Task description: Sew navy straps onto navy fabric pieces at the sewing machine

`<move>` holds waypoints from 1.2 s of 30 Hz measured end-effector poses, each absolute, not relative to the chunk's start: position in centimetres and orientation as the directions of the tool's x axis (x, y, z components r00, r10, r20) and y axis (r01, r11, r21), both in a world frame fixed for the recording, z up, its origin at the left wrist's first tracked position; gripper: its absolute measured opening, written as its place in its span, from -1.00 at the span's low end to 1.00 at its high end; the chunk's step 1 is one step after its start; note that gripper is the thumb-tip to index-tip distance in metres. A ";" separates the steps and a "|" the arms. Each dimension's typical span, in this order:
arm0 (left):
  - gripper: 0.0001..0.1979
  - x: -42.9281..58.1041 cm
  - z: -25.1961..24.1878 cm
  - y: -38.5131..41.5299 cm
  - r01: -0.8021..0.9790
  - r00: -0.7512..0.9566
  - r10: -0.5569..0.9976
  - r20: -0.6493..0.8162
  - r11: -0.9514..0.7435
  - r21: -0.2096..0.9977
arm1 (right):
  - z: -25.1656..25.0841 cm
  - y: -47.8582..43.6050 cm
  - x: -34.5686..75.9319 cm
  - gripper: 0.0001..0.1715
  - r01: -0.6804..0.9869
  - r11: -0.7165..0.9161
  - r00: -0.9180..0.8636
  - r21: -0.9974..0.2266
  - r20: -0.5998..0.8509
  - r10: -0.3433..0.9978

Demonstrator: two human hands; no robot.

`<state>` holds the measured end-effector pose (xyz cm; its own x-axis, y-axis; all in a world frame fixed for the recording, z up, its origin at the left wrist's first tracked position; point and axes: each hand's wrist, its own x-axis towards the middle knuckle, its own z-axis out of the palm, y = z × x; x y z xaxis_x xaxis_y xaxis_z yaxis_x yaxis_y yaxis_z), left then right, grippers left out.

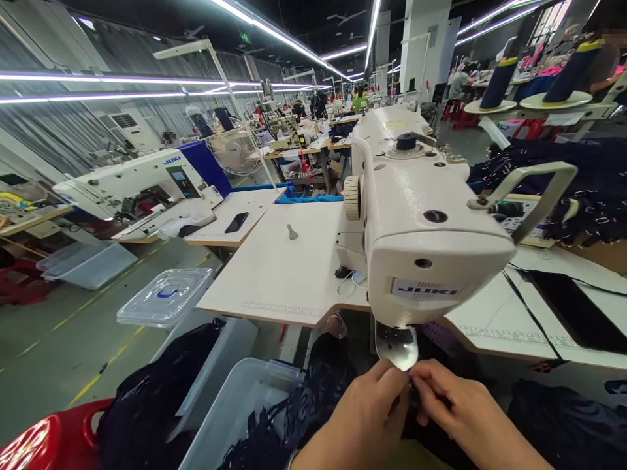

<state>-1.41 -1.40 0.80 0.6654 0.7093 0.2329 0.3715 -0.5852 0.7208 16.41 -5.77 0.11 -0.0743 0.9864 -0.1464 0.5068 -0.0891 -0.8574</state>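
Note:
My left hand (372, 408) and my right hand (455, 401) meet just below the head of a white sewing machine (435, 261). The fingers of both are closed in a pinch on a small dark strap (412, 390), mostly covered by the fingertips. Right above them is a shiny, rounded metal part (402, 351) under the machine head, close to my fingertips. Needle and presser foot are hidden behind the head. Navy straps (274, 424) fill a clear plastic bin (225, 405) left of my left hand.
A grey metal key-like piece (292, 232) lies on the white machine table (274, 274). To the right are a black phone (578, 307) and a heap of navy straps with metal rings (563, 183). A red stool (53, 434) stands at lower left. Another sewing machine (142, 179) stands beyond.

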 end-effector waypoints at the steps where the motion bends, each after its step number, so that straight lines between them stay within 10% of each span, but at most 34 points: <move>1: -0.84 -1.4 1.2 -1.4 0.371 0.670 0.715 0.200 -0.556 0.744 | 0.0 -5.8 16.4 -0.78 0.510 -0.075 -0.045 -0.857 -0.114 0.992; 10: -0.88 -2.3 2.3 -1.0 0.101 0.733 0.640 0.229 -0.436 0.894 | 1.5 -5.7 17.3 -0.71 0.334 -0.186 -0.231 -0.924 -0.271 0.934; 16: -0.90 -1.9 0.7 -1.1 0.153 0.581 0.770 0.263 -0.421 0.894 | 0.9 -5.8 17.7 -0.65 0.433 -0.019 -0.108 -0.901 -0.074 0.991; 21: -0.80 -1.9 0.6 -0.9 0.014 0.552 0.832 0.053 -0.072 0.997 | 0.8 -5.5 18.4 -0.75 0.602 0.172 -0.064 -0.780 0.168 0.984; 30: -0.75 -1.3 0.8 -0.9 -0.098 0.472 0.879 -0.071 0.132 0.986 | 0.5 -6.0 18.3 -0.89 0.689 0.435 0.052 -0.579 0.639 0.767; 36: -0.79 -0.5 0.8 -1.5 -0.119 0.432 0.899 -0.077 0.141 0.983 | -2.9 -7.6 17.2 -0.72 0.534 0.358 0.068 -0.766 0.461 0.885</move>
